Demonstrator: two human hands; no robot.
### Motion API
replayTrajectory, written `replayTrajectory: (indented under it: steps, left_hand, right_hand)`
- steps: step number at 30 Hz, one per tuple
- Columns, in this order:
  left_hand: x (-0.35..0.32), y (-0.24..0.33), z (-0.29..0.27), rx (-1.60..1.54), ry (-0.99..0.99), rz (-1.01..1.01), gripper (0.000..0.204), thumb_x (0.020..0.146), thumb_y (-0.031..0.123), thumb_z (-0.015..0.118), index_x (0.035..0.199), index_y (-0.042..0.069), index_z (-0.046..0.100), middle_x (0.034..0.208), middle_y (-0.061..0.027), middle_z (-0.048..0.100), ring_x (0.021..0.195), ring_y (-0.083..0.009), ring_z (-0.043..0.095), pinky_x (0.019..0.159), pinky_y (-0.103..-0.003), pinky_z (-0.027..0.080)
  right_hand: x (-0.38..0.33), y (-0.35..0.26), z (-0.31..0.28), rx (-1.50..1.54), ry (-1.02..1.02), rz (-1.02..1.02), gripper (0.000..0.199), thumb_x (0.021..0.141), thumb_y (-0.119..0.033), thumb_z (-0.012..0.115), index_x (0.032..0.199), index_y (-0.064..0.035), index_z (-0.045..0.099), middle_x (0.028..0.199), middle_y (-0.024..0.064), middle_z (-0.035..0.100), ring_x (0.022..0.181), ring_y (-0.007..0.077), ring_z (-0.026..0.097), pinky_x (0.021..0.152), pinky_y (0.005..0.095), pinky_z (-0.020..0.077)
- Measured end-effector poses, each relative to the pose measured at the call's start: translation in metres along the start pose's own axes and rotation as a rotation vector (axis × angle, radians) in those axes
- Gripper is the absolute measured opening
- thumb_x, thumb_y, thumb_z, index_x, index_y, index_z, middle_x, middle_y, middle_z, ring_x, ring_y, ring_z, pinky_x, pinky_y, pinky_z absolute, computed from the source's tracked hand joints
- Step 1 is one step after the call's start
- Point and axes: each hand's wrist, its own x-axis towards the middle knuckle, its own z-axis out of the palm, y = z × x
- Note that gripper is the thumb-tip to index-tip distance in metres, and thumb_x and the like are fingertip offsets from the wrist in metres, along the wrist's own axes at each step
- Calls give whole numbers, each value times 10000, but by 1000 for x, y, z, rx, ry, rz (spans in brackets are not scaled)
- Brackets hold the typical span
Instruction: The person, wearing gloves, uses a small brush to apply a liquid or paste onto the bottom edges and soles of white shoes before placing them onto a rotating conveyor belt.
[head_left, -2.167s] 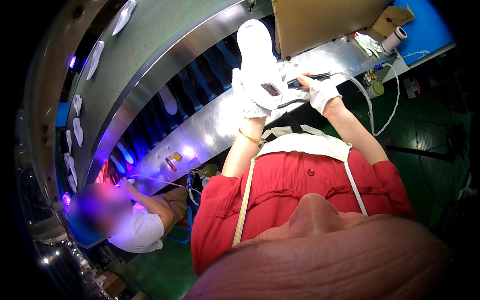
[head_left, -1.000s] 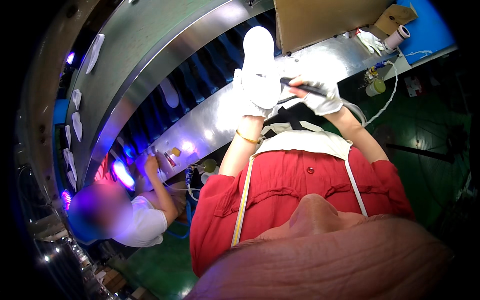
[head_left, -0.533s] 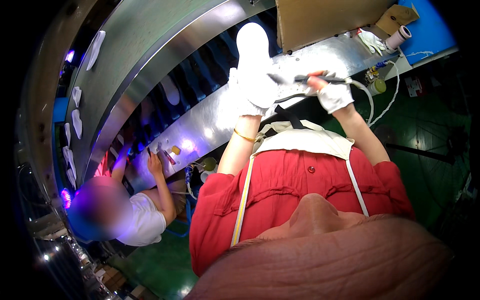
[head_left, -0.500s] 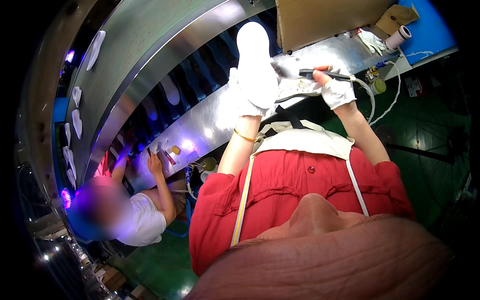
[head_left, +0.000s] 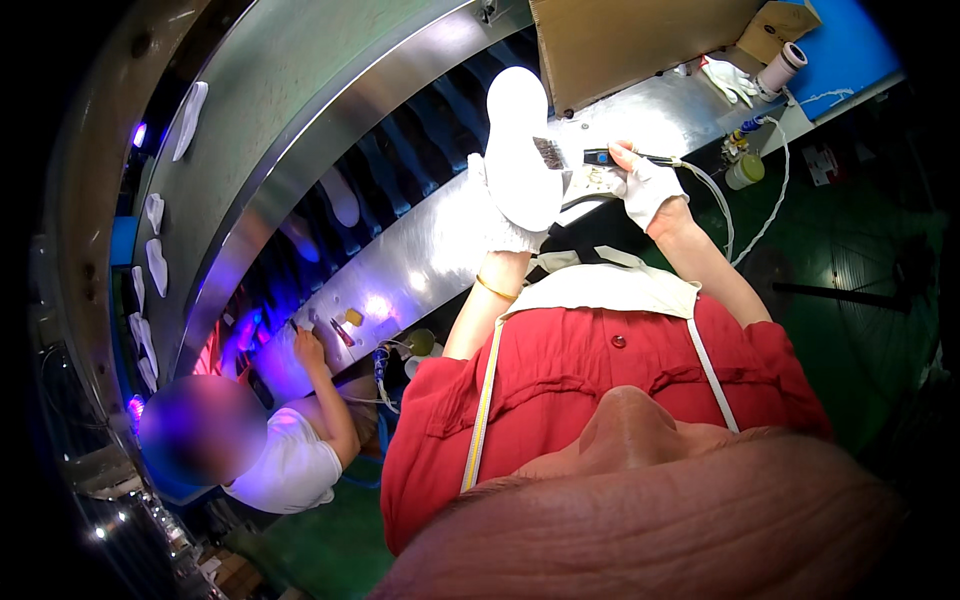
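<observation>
The left hand [head_left: 500,234] holds a sole [head_left: 518,115] (white); the right hand [head_left: 650,188] grips a brush [head_left: 600,157], bristles [head_left: 547,153] at the sole's edge.

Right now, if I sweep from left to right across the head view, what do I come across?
White elongated pieces, small yellow block, white sole, your gloved right hand, loose white glove, pink roll.

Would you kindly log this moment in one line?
Left hand: gloved, under white sole, grip hidden | right hand: gloved, holding brush | bristles: at sole's right edge | nearby: loose glove, pink cylinder
</observation>
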Motion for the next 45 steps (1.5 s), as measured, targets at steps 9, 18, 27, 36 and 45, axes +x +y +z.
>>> replayTrajectory:
  steps: [9,18,27,36,45]
  left_hand:
    - [4,-12,-28,1450,-5,265,687,846,596,327,1318,97,341,1298,-131,414,1160,-285,426,981,-435,355]
    - [-8,-22,18,185,-10,15,636,895,545,286,1333,86,336,1265,-130,455,1134,-274,469,967,-403,393]
    - [-8,-20,12,262,-26,36,595,916,490,304,1332,66,337,1269,-144,455,1137,-276,476,961,-398,405]
    - [-15,-7,20,137,-33,-100,587,915,470,329,1330,55,338,1272,-152,454,1137,-280,479,963,-404,404]
    - [-6,-4,22,142,-39,-196,581,914,450,355,1329,44,339,1275,-160,453,1137,-284,482,966,-411,403]
  right_hand:
    - [4,10,-6,52,-45,5,179,801,-51,629,968,-46,565,878,70,625,762,136,611,555,204,451]
    - [-1,-14,15,-192,-133,-358,182,781,-2,648,957,-9,602,891,80,620,792,138,594,723,243,482]
    - [4,-15,12,-443,-188,-519,207,725,60,675,915,-5,626,911,93,643,815,143,602,758,251,484]
    - [-4,-17,19,-1215,-355,-1285,213,651,13,750,827,-41,645,791,119,660,733,203,660,652,262,515]
    - [18,-22,9,-467,-79,-360,168,803,-68,647,939,2,576,862,83,607,726,143,600,677,263,508]
